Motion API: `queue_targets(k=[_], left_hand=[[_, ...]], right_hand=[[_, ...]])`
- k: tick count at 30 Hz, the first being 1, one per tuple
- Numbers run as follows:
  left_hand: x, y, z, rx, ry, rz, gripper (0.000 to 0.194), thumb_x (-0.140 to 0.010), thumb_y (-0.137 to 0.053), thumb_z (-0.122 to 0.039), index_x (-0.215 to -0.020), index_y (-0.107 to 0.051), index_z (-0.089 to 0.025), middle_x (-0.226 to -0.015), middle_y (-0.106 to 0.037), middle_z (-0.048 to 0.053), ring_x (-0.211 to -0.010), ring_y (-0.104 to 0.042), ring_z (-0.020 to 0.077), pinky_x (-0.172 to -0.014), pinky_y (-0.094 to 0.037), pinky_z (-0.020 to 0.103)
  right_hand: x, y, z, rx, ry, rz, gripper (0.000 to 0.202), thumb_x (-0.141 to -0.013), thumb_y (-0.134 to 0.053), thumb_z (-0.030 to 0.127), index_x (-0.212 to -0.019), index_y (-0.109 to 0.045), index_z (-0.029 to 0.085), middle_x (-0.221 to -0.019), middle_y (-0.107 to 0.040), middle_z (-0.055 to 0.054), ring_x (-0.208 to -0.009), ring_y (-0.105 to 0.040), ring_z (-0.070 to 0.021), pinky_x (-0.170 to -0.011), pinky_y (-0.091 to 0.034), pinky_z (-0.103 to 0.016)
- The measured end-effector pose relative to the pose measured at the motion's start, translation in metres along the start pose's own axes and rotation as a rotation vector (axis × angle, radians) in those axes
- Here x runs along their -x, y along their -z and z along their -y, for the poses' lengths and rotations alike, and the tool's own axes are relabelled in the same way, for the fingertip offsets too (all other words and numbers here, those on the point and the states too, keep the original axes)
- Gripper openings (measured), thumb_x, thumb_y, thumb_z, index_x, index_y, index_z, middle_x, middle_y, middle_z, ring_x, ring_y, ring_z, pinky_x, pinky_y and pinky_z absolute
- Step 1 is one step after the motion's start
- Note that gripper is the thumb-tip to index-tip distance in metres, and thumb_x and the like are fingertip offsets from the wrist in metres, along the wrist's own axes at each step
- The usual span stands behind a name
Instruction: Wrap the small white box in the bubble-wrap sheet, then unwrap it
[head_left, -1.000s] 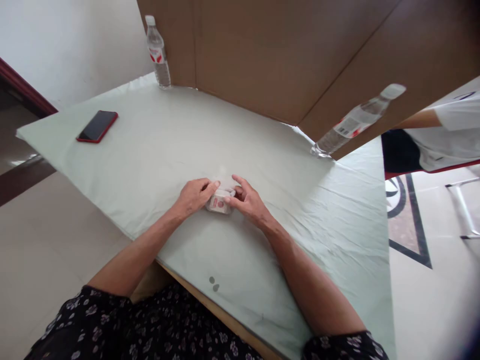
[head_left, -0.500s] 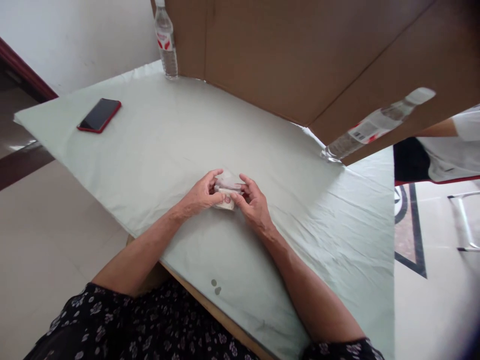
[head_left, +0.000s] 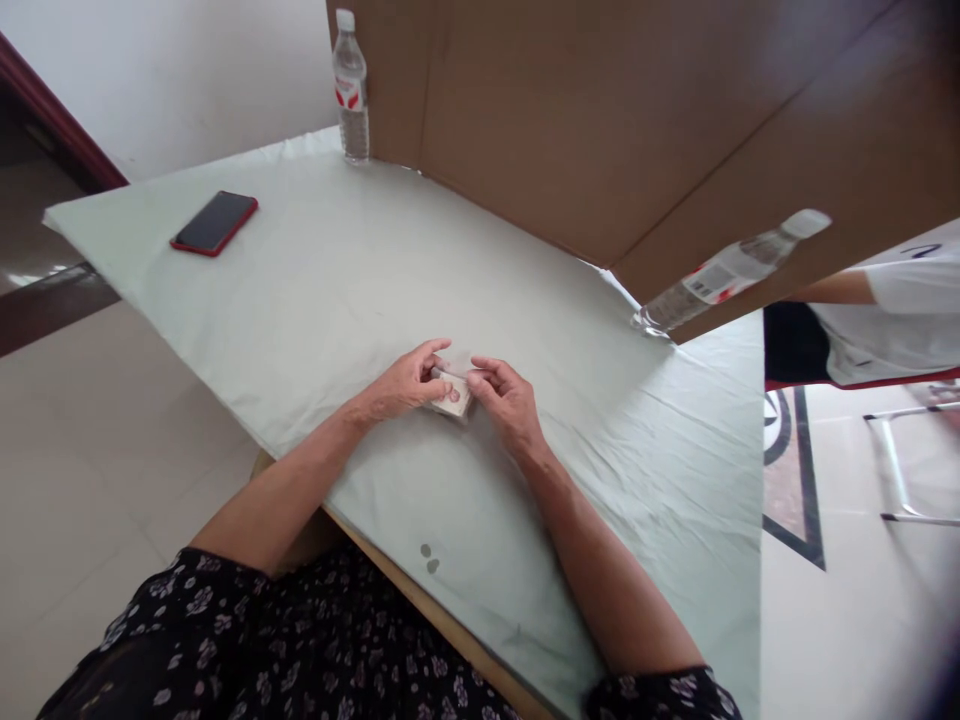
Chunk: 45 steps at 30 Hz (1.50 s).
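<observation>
A small whitish box (head_left: pixel 454 397) with reddish round marks sits low over the cloth, its exact kind unclear. Clear plastic film (head_left: pixel 456 362) stands up from its top edge. My left hand (head_left: pixel 409 383) grips the box from the left, thumb on its front face, with the index finger raised along the film. On the other side, my right hand (head_left: pixel 504 393) is closed in a pinch at the film's right edge, by the box's upper right corner. The fingertips partly hide what is pinched.
A pale green cloth (head_left: pixel 315 290) covers the table. A red-edged phone (head_left: pixel 215 223) lies at the left. Water bottles, one upright (head_left: pixel 351 95) and one appearing slanted (head_left: pixel 739 270), stand against a large cardboard panel (head_left: pixel 525 120). Behind it, a person's white sleeve (head_left: pixel 911 285) shows.
My right thumb has left the box's front and my right fingers now pinch the film edge. The film stands lower, and the box is turned slightly. The whole view has shifted a little.
</observation>
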<state>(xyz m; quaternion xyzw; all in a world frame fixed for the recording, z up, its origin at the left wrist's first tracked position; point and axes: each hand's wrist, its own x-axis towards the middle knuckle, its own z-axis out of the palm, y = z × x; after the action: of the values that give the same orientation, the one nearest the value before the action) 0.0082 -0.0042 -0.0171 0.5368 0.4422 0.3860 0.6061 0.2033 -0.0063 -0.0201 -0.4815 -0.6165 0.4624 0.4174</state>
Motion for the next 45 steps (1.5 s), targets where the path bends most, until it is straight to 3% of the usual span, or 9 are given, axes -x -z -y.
queue_targets(k=[4,8,13,19,26,35,40,45], left_hand=[[-0.002,0.003,0.002,0.007,-0.020,0.034,0.078,-0.072,-0.074,-0.024,-0.145,-0.046,-0.017,-0.112,-0.067,0.009,-0.094,-0.068,0.0195,-0.082,-0.052,0.032],[-0.003,0.004,0.003,-0.008,-0.041,0.060,0.072,-0.075,-0.072,-0.024,-0.142,-0.050,-0.018,-0.116,-0.067,0.010,-0.100,-0.067,0.0211,-0.084,-0.053,0.032],[-0.002,0.004,-0.001,-0.030,-0.028,0.068,0.073,-0.075,-0.071,-0.025,-0.144,-0.048,-0.016,-0.120,-0.067,0.012,-0.104,-0.066,0.0225,-0.086,-0.053,0.033],[0.006,0.003,-0.017,-0.095,0.016,0.060,0.049,-0.076,-0.072,-0.032,-0.122,-0.067,-0.015,-0.102,-0.072,0.007,-0.089,-0.066,0.0191,-0.076,-0.049,0.029],[0.008,0.004,-0.017,-0.189,0.003,0.012,0.032,-0.079,-0.067,-0.034,-0.104,-0.074,-0.016,-0.086,-0.071,0.002,-0.075,-0.060,0.0140,-0.067,-0.043,0.025],[0.006,0.003,-0.015,-0.196,-0.041,0.003,0.028,-0.082,-0.060,-0.036,-0.097,-0.072,-0.016,-0.084,-0.069,0.002,-0.075,-0.058,0.0140,-0.066,-0.041,0.026],[0.005,0.005,-0.013,-0.200,-0.051,0.017,0.030,-0.082,-0.059,-0.038,-0.099,-0.071,-0.016,-0.085,-0.068,0.002,-0.076,-0.057,0.0146,-0.068,-0.042,0.026],[0.007,0.010,-0.017,-0.204,-0.012,0.052,0.033,-0.079,-0.059,-0.036,-0.101,-0.071,-0.015,-0.086,-0.068,0.003,-0.077,-0.058,0.0152,-0.068,-0.041,0.027]], right_hand=[[-0.015,0.001,0.012,-0.116,-0.042,0.048,0.041,-0.081,-0.070,0.057,-0.099,-0.070,0.020,-0.093,-0.074,-0.004,-0.087,-0.068,-0.0195,-0.083,-0.054,-0.035],[-0.032,-0.002,0.021,-0.169,-0.101,0.121,0.038,-0.075,-0.076,0.054,-0.093,-0.070,0.021,-0.086,-0.072,-0.002,-0.079,-0.066,-0.0186,-0.075,-0.053,-0.034],[-0.041,-0.001,0.020,-0.142,-0.042,0.075,0.032,-0.073,-0.075,0.051,-0.079,-0.066,0.022,-0.074,-0.065,0.001,-0.070,-0.058,-0.0149,-0.070,-0.049,-0.031],[-0.036,0.003,0.025,-0.129,-0.028,0.081,0.020,-0.076,-0.073,0.039,-0.076,-0.067,0.020,-0.067,-0.062,0.002,-0.065,-0.054,-0.0128,-0.068,-0.046,-0.029],[-0.028,0.000,0.034,-0.022,0.004,0.087,0.015,-0.080,-0.069,0.033,-0.076,-0.067,0.019,-0.068,-0.062,0.002,-0.064,-0.053,-0.0120,-0.065,-0.044,-0.028],[-0.014,-0.007,0.033,0.006,0.052,0.082,0.011,-0.084,-0.065,0.030,-0.078,-0.067,0.021,-0.069,-0.066,0.001,-0.066,-0.061,-0.0146,-0.071,-0.051,-0.032],[0.000,-0.014,0.020,0.105,0.172,-0.022,0.010,-0.087,-0.063,0.030,-0.083,-0.069,0.022,-0.087,-0.071,-0.003,-0.083,-0.065,-0.0179,-0.085,-0.053,-0.036],[0.004,-0.017,0.013,0.176,0.282,-0.040,0.009,-0.088,-0.062,0.027,-0.084,-0.069,0.024,-0.094,-0.074,-0.004,-0.093,-0.068,-0.0201,-0.092,-0.053,-0.038]])
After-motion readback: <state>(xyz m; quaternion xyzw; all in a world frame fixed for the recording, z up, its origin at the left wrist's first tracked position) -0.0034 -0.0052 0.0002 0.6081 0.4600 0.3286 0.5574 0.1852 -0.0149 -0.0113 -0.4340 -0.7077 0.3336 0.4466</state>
